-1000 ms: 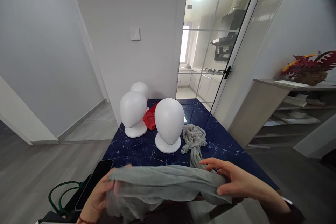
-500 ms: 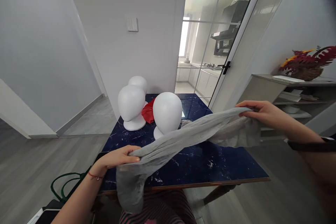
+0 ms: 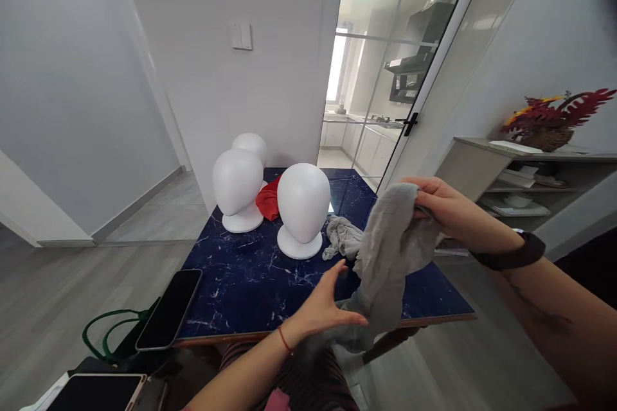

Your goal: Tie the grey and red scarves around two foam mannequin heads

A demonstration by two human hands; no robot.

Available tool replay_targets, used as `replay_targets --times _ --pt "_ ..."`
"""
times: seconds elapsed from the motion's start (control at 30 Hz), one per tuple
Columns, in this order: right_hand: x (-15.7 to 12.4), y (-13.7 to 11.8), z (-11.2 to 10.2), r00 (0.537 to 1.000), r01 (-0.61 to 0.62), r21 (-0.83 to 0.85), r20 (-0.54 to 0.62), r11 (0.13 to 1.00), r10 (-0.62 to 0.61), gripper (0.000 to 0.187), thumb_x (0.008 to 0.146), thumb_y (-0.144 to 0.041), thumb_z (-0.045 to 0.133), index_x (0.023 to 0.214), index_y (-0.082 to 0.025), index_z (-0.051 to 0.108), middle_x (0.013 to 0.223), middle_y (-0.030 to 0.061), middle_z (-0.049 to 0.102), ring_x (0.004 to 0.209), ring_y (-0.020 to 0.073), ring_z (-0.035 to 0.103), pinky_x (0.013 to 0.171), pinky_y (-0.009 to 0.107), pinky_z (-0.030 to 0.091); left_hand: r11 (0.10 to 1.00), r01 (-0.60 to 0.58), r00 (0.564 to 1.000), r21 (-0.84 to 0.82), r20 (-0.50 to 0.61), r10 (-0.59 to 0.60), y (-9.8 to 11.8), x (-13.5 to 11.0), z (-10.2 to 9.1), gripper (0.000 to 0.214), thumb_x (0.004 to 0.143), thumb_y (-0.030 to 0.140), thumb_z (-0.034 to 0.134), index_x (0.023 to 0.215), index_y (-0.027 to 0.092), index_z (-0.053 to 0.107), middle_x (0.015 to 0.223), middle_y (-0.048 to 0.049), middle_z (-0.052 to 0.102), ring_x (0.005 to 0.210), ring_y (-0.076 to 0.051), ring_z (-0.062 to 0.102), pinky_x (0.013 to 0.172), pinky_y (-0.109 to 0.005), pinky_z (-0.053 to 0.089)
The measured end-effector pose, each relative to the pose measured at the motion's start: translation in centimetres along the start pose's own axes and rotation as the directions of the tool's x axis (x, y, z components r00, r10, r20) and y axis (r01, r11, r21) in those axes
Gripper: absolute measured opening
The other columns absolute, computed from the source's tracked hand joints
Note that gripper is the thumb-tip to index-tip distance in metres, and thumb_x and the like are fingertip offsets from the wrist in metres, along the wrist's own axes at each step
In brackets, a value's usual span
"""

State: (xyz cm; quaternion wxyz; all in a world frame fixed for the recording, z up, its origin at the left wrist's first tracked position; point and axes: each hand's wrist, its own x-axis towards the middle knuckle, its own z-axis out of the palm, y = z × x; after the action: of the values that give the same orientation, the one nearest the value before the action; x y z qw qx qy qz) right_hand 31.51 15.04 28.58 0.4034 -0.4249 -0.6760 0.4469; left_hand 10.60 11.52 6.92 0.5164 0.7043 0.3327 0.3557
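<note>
A grey scarf hangs in the air over the near right of the dark blue marble table. My right hand grips its upper end, raised above the table's right edge. Lower down, my left hand pinches the scarf's bottom part near the table's front edge. One white foam mannequin head stands mid-table, another white head to its left, and a third head behind that. A red cloth lies between the heads. A crumpled second grey scarf lies right of the middle head.
A black phone lies at the table's front left corner. A second phone and a green cord are below at the left. A glass door stands behind the table. A shelf unit with a flower basket stands at the right.
The scarf was stretched wide between my hands; now my left hand has moved right and my right hand inward, so the scarf hangs bunched between them.
</note>
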Motion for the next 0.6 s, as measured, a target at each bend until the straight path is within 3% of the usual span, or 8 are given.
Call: replay_targets --times 0.07,0.13,0.23,0.3,0.4,0.5,0.6 --pt "0.7 -0.9 1.1 0.998 0.019 -0.084 0.069 0.996 -0.014 0.020 0.078 -0.036 0.060 0.073 -0.017 0.063 0.059 -0.0036 0.050 0.049 0.0045 0.040 0.046 0.018 0.029 0.987 -0.022 0.998 -0.160 0.052 0.030 1.0 0.8 2.5 0.093 0.052 0.039 0.083 0.132 0.018 0.042 0.130 -0.0151 0.052 0.119 -0.032 0.047 0.102 -0.046 0.035" --pt "1.5 -1.2 1.8 0.996 0.029 -0.173 0.093 0.985 -0.013 0.020 0.080 -0.034 0.058 0.072 -0.017 0.064 0.058 -0.0033 0.052 0.049 0.0045 0.040 0.046 0.018 0.029 0.965 0.046 0.992 -0.256 0.123 -0.014 1.7 1.0 3.8 0.061 0.063 0.038 0.076 0.117 0.017 0.056 0.109 -0.0123 0.064 0.098 -0.026 0.060 0.088 -0.040 0.045" --pt "2.7 -1.2 1.3 0.997 0.036 -0.246 0.069 0.968 -0.019 0.018 0.078 -0.031 0.060 0.068 -0.017 0.064 0.053 -0.0044 0.051 0.046 0.0039 0.039 0.044 0.018 0.026 0.928 0.190 0.974 -0.322 0.182 -0.136 2.0 0.4 2.5 0.024 0.078 0.034 0.059 0.095 0.019 0.065 0.083 -0.0077 0.067 0.069 -0.017 0.062 0.065 -0.031 0.047" --pt "3.3 -1.2 -0.2 1.000 0.024 -0.265 0.005 0.964 -0.023 0.014 0.077 -0.029 0.062 0.072 -0.016 0.066 0.049 -0.0061 0.047 0.044 0.0035 0.038 0.043 0.019 0.024 0.917 0.229 0.964 -0.326 0.207 -0.167 2.4 -0.6 -0.6 0.017 0.079 0.030 0.055 0.086 0.019 0.068 0.070 -0.0034 0.066 0.062 -0.013 0.059 0.061 -0.026 0.045" --pt "3.9 -2.1 -3.5 0.992 -0.022 -0.333 -0.122 0.943 -0.020 0.016 0.075 -0.027 0.063 0.081 -0.013 0.067 0.045 -0.0087 0.043 0.042 0.0018 0.035 0.043 0.019 0.020 0.910 0.295 0.904 -0.291 0.394 -0.167 3.7 -2.4 -7.3 0.021 0.076 0.033 0.061 0.077 0.014 0.069 0.050 0.0012 0.058 0.046 -0.010 0.050 0.051 -0.022 0.040" --pt "4.3 -3.9 -6.8 0.957 -0.017 -0.332 -0.280 0.943 -0.081 0.015 0.079 -0.023 0.056 0.074 -0.011 0.063 0.044 -0.0092 0.042 0.043 -0.0011 0.034 0.045 0.020 0.019 0.880 0.256 0.939 -0.401 0.318 -0.129 5.7 -3.4 -13.3 0.030 0.075 0.041 0.063 0.068 0.012 0.067 0.040 0.0026 0.049 0.034 -0.006 0.039 0.037 -0.019 0.031" --pt "5.3 -5.2 -8.5 0.866 0.116 -0.191 -0.461 0.975 -0.194 0.019 0.082 -0.023 0.051 0.065 -0.015 0.056 0.047 -0.0081 0.043 0.045 -0.0016 0.038 0.046 0.022 0.019 0.854 0.081 0.996 -0.513 0.078 -0.048 7.9 -2.8 -16.7 0.030 0.084 0.034 0.055 0.064 0.012 0.062 0.033 0.0057 0.037 0.029 -0.003 0.032 0.035 -0.015 0.027"
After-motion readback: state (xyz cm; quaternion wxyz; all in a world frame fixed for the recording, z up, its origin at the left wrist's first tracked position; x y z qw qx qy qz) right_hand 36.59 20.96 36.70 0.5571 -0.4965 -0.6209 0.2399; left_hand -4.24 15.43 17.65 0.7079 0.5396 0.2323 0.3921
